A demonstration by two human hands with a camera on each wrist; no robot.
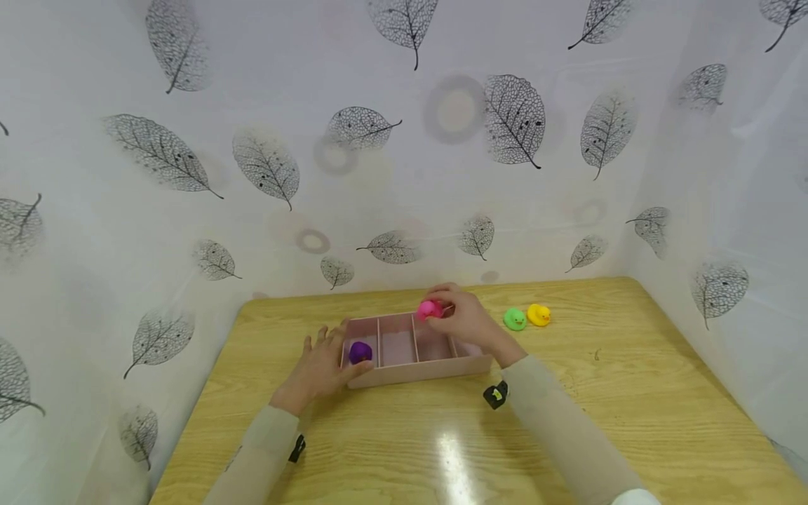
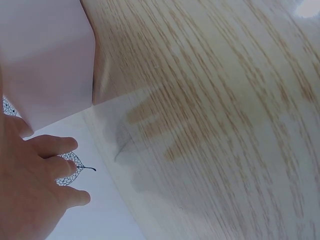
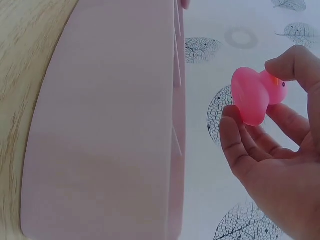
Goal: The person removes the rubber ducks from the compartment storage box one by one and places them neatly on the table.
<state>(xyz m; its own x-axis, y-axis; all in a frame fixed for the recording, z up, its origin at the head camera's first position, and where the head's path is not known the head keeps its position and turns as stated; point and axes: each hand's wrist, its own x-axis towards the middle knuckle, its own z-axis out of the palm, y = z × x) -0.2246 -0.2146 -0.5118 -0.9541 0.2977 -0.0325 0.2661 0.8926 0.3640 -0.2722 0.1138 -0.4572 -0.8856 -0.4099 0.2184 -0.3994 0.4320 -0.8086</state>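
Over the back of a pale pink divided box (image 1: pixel 394 375), my right hand (image 1: pixel 463 315) pinches a pink rubber duck (image 1: pixel 431 310). The right wrist view shows the duck (image 3: pixel 252 95) between thumb and fingertips, above the height of the box rim. My left hand (image 1: pixel 322 368) rests at the box's left end, thumb along the front wall and forefinger at the back corner. Its other fingers (image 2: pixel 55 145) are spread out beyond the box in the left wrist view. A purple rubber duck (image 1: pixel 360 352) sits in the leftmost compartment, close to the left thumb.
A green rubber duck (image 1: pixel 515 319) and a yellow one (image 1: pixel 539 315) stand side by side on the wooden table (image 1: pixel 606 393), right of the box. Leaf-print sheeting (image 1: pixel 404 175) hangs behind the table and along its sides.
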